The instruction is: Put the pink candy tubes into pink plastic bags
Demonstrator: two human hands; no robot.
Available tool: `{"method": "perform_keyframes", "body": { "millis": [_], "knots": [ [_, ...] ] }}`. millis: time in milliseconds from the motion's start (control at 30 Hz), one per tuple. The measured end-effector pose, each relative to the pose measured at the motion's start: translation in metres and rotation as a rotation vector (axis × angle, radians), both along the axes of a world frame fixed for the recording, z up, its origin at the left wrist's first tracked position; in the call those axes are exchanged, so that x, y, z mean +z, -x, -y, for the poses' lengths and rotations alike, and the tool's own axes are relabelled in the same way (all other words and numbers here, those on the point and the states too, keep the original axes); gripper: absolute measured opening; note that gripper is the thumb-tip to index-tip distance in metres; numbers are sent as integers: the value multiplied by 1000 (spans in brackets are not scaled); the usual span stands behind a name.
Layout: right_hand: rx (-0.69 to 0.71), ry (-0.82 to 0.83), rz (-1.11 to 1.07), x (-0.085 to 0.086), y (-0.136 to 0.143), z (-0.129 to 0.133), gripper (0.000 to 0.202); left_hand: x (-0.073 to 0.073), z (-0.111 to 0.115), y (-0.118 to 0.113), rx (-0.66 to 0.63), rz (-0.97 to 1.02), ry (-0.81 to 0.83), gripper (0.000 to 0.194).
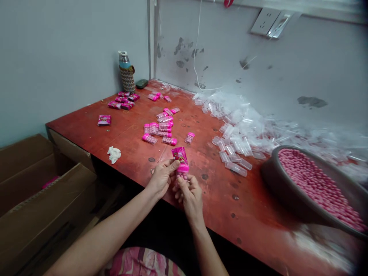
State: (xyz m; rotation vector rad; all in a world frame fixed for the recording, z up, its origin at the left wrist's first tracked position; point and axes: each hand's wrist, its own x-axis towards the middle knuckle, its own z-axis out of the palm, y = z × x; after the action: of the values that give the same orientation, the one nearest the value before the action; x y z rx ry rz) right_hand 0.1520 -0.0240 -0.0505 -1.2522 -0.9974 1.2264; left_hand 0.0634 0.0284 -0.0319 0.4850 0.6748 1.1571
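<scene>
Near the front edge of the table, my left hand (pixel 162 179) is closed, its thumb pressing on a pink printed packet (pixel 179 153). Just below it, my right hand (pixel 192 195) pinches a small clear bottle (pixel 181 174) of pink balls with a bright pink cap. The cap end meets the packet's lower part; whether it is inside the packet I cannot tell. Beyond my hands lies a loose cluster of similar capped bottles (pixel 165 129), with a single bottle (pixel 189 138) apart from them.
A grey basin (pixel 267 172) of pink balls stands at right. Behind it spreads a heap of clear empty containers (pixel 241 130). Printed pink packets (pixel 122 100), a bottle in a knitted cover (pixel 127 76) and crumpled tissue (pixel 114 154) are left. A cardboard box (pixel 71 184) sits below.
</scene>
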Motion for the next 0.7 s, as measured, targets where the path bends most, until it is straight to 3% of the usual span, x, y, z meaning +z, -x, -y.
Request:
{"method": "perform_keyframes", "body": {
  "millis": [233,367,467,600,700],
  "knots": [
    [-56,-51,80,1,-2,-1,20,-2,-3,5,-198,-78,25,21],
    [73,-6,-101,-3,-6,-2,19,2,-7,10,-276,-125,-43,21],
    [108,-4,-171,-4,-8,-3,18,5,-8,12,-282,-194,-88,20],
    [-15,-65,-18,-3,-11,-3,16,5,-6,10,-240,-260,-135,18],
    [16,-31,-46,-4,-14,-3,17,3,-3,8,-236,-276,-133,18]
  ]
}}
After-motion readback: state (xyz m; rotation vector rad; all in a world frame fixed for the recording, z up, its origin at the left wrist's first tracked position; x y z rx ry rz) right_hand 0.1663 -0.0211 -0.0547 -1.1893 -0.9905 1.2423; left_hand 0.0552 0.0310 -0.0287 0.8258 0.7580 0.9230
